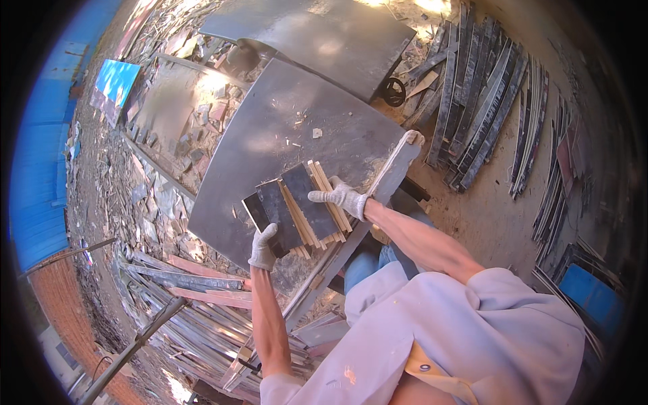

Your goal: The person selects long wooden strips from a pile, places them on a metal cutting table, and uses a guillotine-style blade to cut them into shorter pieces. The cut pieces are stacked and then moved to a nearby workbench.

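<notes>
Several short pieces of dark-faced plywood with pale cut edges lie fanned in overlapping layers near the front edge of a grey tabletop. My left hand, in a light knitted glove, is closed on the left end of the stack, its thumb on top. On the right end, my right hand, gloved alike, has its thumb over the top face and its fingers wrapped at the outer side. The undersides of the pieces and the fingertips below them are hidden.
A pale wooden rail runs along the table's near edge. Behind stands a second dark tabletop, with a black handwheel beside it. Long dark strips are piled right; more strips lie left. Scraps cover the ground, and wood chips dot the tabletop.
</notes>
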Tool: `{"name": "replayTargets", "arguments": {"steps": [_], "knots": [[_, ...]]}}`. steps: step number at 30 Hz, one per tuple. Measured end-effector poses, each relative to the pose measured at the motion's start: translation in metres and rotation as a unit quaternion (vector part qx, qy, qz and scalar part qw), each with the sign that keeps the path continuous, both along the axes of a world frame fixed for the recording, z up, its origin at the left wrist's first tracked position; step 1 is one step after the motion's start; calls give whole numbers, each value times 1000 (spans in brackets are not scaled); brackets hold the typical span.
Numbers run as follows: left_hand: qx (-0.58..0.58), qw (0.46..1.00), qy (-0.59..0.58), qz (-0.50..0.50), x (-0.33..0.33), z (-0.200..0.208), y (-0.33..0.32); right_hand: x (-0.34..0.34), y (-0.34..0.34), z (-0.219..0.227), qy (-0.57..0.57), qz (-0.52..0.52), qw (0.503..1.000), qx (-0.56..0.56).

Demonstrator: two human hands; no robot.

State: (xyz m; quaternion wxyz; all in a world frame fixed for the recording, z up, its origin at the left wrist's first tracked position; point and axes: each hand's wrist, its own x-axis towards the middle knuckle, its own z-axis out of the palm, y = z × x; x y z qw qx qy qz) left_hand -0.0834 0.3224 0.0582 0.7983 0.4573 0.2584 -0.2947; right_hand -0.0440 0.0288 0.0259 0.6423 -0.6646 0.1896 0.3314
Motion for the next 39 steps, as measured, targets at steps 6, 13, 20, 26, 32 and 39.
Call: {"name": "replayTargets", "arguments": {"steps": [6, 13, 20, 26, 32, 39], "knots": [[19, 996, -55, -68, 32, 76, -44, 3, -43, 57, -90, -102, 988, 68], [-38, 955, -195, -220, 33, 143, -157, -84, -149, 197, -164, -217, 956, 111], [-126, 867, -247, -414, -16, 152, -397, -279, -308, 199, -243, -472, 847, -8], [-136, 774, -177, -593, -135, 186, -597, -458, -408, 219, -264, -652, 710, -2], [-157, 697, -177, -677, -237, 206, -772, -572, -513, 249, -252, -747, 614, 36], [-217, 629, -103, -740, -386, 212, -1000, -715, -679, 235, -247, -801, 545, -26]]}}
